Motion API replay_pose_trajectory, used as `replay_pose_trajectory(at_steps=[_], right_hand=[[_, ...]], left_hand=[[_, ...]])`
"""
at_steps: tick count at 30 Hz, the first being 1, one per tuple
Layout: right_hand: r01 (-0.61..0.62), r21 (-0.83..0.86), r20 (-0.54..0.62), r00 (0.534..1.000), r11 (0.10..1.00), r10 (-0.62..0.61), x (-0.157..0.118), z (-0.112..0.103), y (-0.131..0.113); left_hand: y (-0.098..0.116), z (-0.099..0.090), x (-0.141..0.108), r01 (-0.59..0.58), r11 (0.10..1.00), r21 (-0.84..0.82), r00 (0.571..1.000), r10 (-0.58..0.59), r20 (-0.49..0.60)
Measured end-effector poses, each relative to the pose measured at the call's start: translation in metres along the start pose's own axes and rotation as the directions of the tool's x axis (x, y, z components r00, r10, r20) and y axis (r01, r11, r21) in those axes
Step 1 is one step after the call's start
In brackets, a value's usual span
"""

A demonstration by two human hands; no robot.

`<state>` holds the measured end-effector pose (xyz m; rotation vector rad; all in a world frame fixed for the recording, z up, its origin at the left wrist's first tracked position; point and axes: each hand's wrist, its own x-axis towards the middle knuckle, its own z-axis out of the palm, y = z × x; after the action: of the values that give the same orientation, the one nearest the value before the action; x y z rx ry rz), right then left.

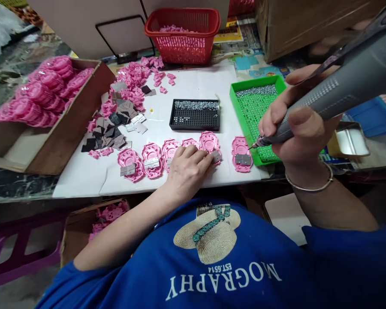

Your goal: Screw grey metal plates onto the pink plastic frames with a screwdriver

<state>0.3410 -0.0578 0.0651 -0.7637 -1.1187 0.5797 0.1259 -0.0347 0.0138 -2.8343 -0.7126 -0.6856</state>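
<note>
My right hand (304, 116) is wrapped round a grey electric screwdriver (328, 86), whose tip is beside the green screw tray (260, 116). My left hand (189, 169) lies over the row of pink plastic pieces, its fingertips at a pink piece (209, 141) with a grey plate (216, 157) on it. Whether the fingers grip anything is hidden. Several more pink pieces, such as the one at the left end (128, 159), bear grey plates. Apart on the right lies another pink piece (241, 146) with a dark grey plate (243, 159). Behind the row sits a black tray of screws (194, 115).
Loose grey plates (111, 128) and small pink parts (133, 77) are piled at the left. A red basket (183, 45) stands behind. At the far left is a cardboard box (83, 120) with bagged pink parts; another box (276, 30) is at the back right.
</note>
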Motion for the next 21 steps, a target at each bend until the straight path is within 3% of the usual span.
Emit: replay_pose_trajectory(at_steps=[6,12,21], right_hand=[[0.027,0.009,-0.044,0.999,1.000,-0.027,0.001,-0.001,0.002],[-0.026,-0.055,-0.058,0.998,0.998,0.023,0.001,-0.001,0.000],[-0.032,-0.036,-0.066,0.997,0.999,0.030,0.000,0.001,-0.003]], left_hand=[[0.002,0.002,-0.001,-0.028,0.999,0.019,0.999,0.027,0.023],[0.002,0.003,0.000,-0.011,1.000,-0.009,1.000,0.011,-0.018],[0.013,0.013,0.002,-0.028,0.986,-0.164,0.999,0.031,0.014]])
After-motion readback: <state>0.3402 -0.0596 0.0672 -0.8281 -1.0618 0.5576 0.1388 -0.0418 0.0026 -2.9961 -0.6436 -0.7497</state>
